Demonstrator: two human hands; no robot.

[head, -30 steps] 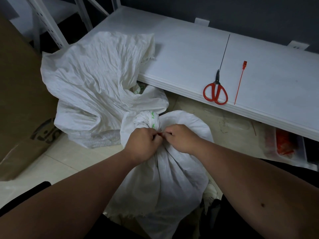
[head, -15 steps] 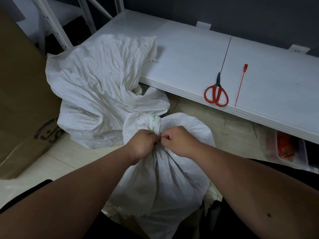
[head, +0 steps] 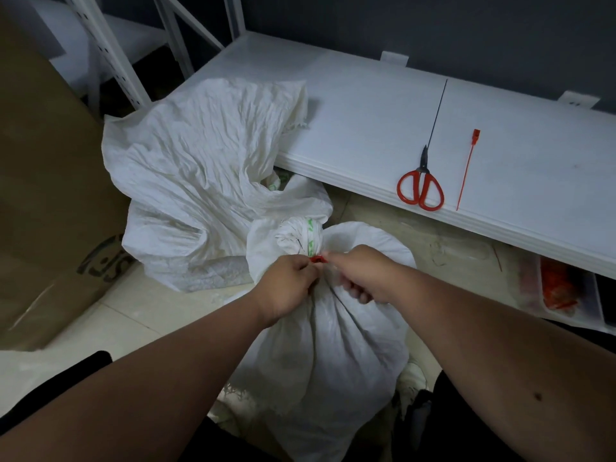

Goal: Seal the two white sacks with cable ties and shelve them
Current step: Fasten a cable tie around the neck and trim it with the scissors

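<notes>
Near sack (head: 333, 331) stands upright on the floor between the forearms, neck gathered into a twisted tuft just above the hands. Red cable tie on the neck (head: 316, 259) shows only as a short red piece, lying crosswise to the neck, between the two hands.

Left hand (head: 286, 285): fingers curled, pinching at the tie from the left. Right hand (head: 363, 275): fingers curled, holding at the tie's right end and bunched fabric below it; whether it has the tail or the head I cannot tell. Both hands equally near; the tie sits at the fingertips, slightly above and away from the person.

Judgement: cinching step in hand; the pull should run sideways along the tie, across the neck.

Second sack (head: 206, 181) lies open-mouthed and crumpled behind, left, leaning on the shelf board (head: 350, 121) edge; not yet tied.

On the shelf board: spare red cable tie (head: 467, 168), long axis running away from the person, just right of red-handled scissors (head: 420, 190). Cardboard box (head: 50, 195) at left. Room: pale tile floor, dark wall, white racking uprights.
</notes>
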